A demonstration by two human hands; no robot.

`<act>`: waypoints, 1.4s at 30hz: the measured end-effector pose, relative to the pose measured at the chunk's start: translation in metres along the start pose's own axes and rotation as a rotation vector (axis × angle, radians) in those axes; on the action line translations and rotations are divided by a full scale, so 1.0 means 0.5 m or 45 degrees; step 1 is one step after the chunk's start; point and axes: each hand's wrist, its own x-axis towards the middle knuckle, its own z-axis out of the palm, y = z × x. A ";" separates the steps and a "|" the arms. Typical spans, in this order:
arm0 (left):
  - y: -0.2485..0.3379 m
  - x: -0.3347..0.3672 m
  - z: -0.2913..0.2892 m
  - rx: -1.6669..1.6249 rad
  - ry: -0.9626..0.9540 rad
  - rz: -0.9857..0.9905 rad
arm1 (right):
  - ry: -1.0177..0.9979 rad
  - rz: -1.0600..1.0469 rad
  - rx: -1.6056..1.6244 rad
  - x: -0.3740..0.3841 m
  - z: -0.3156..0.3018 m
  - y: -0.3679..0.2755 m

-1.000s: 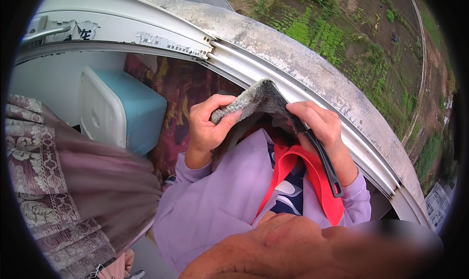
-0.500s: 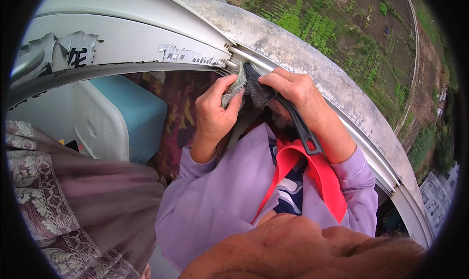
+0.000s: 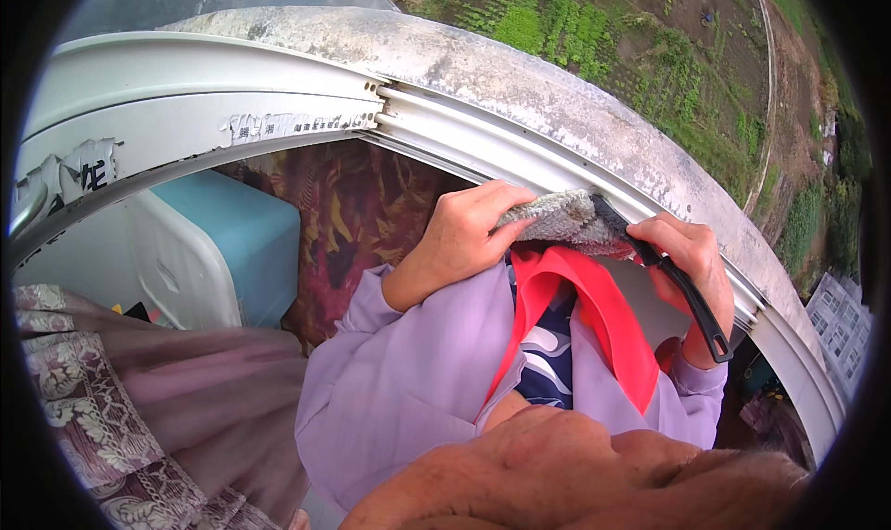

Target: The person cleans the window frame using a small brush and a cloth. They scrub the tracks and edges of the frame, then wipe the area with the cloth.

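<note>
My left hand (image 3: pixel 471 236) is closed on one end of a grey, rough-textured cloth (image 3: pixel 563 220), pinching it between thumb and fingers. The cloth stretches rightward to the dark head of a black-handled brush (image 3: pixel 689 298). My right hand (image 3: pixel 689 256) grips that brush where handle and head meet, and the handle slants down toward my forearm. Cloth and brush head lie along the inner edge of a white window track (image 3: pixel 520 140). Whether the cloth is wrapped round the bristles or only touching them, I cannot tell.
A white sliding window frame (image 3: pixel 204 112) with torn stickers stands at the left. Beyond the track runs a weathered concrete ledge (image 3: pixel 483 64), with garden plots far below. Inside are a blue and white box (image 3: pixel 251 242), a patterned dark red cloth (image 3: pixel 357 205) and a lace-trimmed curtain (image 3: pixel 176 391).
Both hands have moved right along the track with the cloth and brush. They are farther apart now, and the cloth is spread out longer between them.
</note>
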 end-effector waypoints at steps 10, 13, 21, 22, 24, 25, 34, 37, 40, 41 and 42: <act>0.028 0.006 0.023 -0.842 0.248 -0.096 | 0.440 0.266 1.073 -0.101 0.050 0.031; 0.036 0.001 0.037 -0.743 0.412 -0.173 | 0.553 0.313 1.438 -0.124 0.072 0.060; 0.090 -0.024 0.090 -0.648 0.466 -0.241 | 0.678 0.126 1.943 -0.153 0.089 0.096; 0.085 -0.034 0.088 -0.886 0.224 -0.395 | 0.687 0.131 1.944 -0.154 0.087 0.094; 0.099 -0.036 0.104 -0.844 -0.060 -0.222 | 0.674 0.130 1.963 -0.151 0.085 0.089; 0.097 -0.044 0.102 -0.836 -0.271 -0.365 | 0.658 0.122 1.978 -0.147 0.084 0.086; 0.143 -0.089 0.165 -0.933 0.086 -0.163 | 0.595 0.083 1.925 -0.147 0.080 0.092; 0.155 -0.100 0.173 -1.169 0.081 -0.236 | 0.561 0.098 1.945 -0.147 0.094 0.093; 0.125 -0.112 0.167 -1.345 -0.019 -0.261 | 0.562 0.146 1.968 -0.143 0.097 0.095; 0.127 -0.110 0.172 -1.367 0.002 -0.271 | 0.552 0.167 1.977 -0.141 0.098 0.096; 0.130 -0.107 0.178 -1.388 0.021 -0.281 | 0.543 0.188 1.985 -0.140 0.098 0.095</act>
